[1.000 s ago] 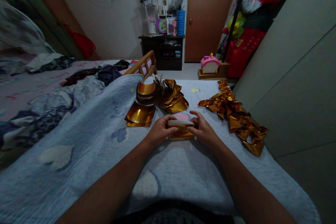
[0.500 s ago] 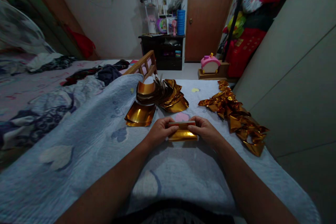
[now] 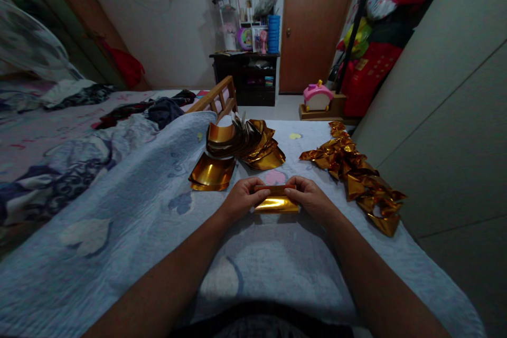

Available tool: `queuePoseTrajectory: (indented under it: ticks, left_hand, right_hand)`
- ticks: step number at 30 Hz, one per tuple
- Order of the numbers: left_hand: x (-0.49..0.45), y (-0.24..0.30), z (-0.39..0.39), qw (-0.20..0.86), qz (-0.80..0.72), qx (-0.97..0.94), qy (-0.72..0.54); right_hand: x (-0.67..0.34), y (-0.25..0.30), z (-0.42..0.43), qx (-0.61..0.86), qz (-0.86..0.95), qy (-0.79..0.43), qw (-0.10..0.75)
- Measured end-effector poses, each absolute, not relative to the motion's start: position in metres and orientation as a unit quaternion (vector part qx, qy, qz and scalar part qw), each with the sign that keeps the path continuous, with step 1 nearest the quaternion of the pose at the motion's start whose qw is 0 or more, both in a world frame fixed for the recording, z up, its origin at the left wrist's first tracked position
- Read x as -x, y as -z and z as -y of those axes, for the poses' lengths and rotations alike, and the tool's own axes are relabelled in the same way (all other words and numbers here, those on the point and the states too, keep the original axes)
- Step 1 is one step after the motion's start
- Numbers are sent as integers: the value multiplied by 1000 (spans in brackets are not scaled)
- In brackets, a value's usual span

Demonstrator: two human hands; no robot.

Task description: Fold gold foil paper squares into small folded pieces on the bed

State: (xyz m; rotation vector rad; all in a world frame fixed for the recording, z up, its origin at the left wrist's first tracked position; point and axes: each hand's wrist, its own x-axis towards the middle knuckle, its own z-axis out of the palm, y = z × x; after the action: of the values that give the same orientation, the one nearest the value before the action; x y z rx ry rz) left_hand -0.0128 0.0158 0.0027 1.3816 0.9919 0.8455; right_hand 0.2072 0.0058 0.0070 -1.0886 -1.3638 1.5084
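Note:
Between my two hands is a sheet of gold foil paper (image 3: 276, 204), its far edge folded over toward me. My left hand (image 3: 246, 196) pinches the left end of the fold, thumb on top. At the right end, my right hand (image 3: 307, 195) grips it the same way. Beyond my left hand lies a fanned stack of gold foil paper (image 3: 257, 142), with a few flat gold sheets (image 3: 213, 170) nearer to me. To the right of my right hand stretches a row of folded gold foil pieces (image 3: 348, 166).
A pale blue quilt (image 3: 273, 264) with heart shapes covers the surface under my hands. A wooden bed rail (image 3: 222, 96) rises behind the stack. On the right stands a pale cabinet (image 3: 447, 116); a pink toy house (image 3: 317, 97) sits on the floor ahead.
The folded edge of the gold foil paper has turned over toward me and lies flatter; its pale side no longer shows. Both hands stay nearly in place.

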Motion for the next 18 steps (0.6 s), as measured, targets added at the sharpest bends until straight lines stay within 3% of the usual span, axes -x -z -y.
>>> queuePoseTrajectory:
  ticks: [18]
  left_hand:
    - [13,-7,-15,563,-429,-600,-373]
  right_hand:
    - [-207,-9,-5,421,546,-604,400]
